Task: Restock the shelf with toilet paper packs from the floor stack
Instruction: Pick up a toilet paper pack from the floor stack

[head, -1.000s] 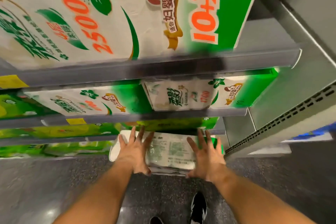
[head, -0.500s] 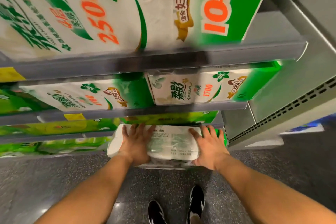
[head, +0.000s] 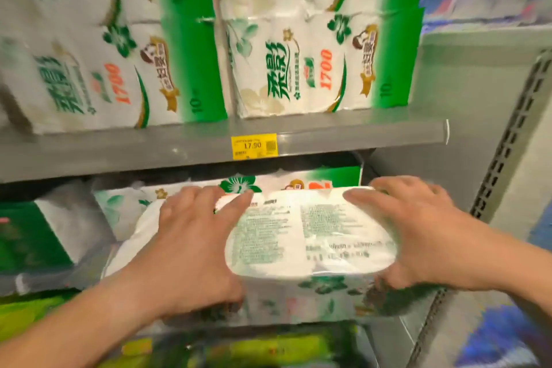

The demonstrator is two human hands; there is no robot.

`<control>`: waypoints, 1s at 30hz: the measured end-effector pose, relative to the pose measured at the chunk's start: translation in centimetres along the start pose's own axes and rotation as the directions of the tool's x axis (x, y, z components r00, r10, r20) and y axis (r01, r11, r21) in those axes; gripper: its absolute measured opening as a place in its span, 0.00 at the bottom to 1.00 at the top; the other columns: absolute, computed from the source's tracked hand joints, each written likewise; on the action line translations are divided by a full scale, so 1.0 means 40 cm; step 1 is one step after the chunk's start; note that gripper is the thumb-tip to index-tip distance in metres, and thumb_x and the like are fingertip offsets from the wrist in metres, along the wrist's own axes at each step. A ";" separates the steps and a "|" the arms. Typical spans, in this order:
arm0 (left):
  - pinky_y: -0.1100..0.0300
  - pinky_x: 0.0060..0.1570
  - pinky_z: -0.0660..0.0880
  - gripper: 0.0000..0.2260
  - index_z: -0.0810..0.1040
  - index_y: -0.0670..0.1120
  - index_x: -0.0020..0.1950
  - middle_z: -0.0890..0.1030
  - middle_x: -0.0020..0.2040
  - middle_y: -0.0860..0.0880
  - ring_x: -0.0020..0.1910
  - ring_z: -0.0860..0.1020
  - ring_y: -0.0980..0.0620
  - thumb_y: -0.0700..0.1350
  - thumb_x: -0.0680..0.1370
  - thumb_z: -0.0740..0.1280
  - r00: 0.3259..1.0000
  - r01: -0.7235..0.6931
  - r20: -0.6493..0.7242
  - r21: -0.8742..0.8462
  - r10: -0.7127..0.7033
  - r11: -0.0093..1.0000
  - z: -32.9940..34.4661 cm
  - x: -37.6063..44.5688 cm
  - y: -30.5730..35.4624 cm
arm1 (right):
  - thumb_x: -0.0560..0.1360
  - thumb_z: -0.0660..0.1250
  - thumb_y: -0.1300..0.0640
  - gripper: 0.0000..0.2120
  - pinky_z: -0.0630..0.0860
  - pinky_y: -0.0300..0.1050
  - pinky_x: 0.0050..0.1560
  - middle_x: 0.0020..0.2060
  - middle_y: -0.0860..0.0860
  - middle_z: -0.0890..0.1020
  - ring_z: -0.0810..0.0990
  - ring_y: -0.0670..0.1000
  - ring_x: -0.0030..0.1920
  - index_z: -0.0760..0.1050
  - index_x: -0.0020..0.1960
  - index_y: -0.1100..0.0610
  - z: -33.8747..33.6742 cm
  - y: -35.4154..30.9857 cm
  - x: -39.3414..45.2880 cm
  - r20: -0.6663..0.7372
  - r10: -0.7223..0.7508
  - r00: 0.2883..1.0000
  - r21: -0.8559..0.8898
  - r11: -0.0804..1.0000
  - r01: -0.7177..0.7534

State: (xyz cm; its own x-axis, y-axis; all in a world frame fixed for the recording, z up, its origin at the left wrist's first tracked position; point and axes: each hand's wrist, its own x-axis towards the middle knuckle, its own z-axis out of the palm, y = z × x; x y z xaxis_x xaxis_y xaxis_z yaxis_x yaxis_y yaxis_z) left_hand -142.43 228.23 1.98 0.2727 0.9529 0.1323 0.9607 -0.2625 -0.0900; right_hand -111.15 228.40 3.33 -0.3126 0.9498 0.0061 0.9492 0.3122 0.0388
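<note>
A white toilet paper pack (head: 310, 236) with green print lies flat at the mouth of the shelf bay under the grey shelf board (head: 358, 134). My left hand (head: 191, 245) grips its left part, fingers spread over the top and thumb at the front edge. On the right end, my right hand (head: 418, 233) holds it the same way, thumb curled at the front lower edge. Another pack (head: 334, 178) with a green flower sits just behind it in the bay.
Stacked green-and-white packs (head: 304, 63) fill the shelf above, over a yellow price tag (head: 254, 145). A green pack (head: 33, 236) stands at the left of the bay. A perforated upright (head: 513, 134) bounds the right. Yellow-green packs (head: 268, 346) lie on the shelf below.
Both hands have carried the pack up from near the floor to the bay below the price-tag shelf. My view has moved in close to the shelves.
</note>
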 end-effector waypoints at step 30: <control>0.47 0.65 0.62 0.58 0.55 0.63 0.80 0.67 0.68 0.45 0.67 0.62 0.40 0.69 0.51 0.70 0.829 0.087 -0.559 0.089 -0.022 0.992 -0.626 0.229 0.125 | 0.55 0.80 0.34 0.57 0.62 0.63 0.72 0.73 0.47 0.64 0.62 0.55 0.72 0.54 0.77 0.32 -0.625 0.233 0.019 -0.554 -0.035 0.831 -0.051 0.999 0.008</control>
State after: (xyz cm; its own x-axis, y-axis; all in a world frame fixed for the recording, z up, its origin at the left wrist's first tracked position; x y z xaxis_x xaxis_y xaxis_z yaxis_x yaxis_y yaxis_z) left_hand -133.85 231.84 27.45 0.2329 0.7106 0.6640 0.9724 -0.1639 -0.1658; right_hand -103.41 231.61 28.68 -0.3126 0.7689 0.5578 0.9437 0.3185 0.0899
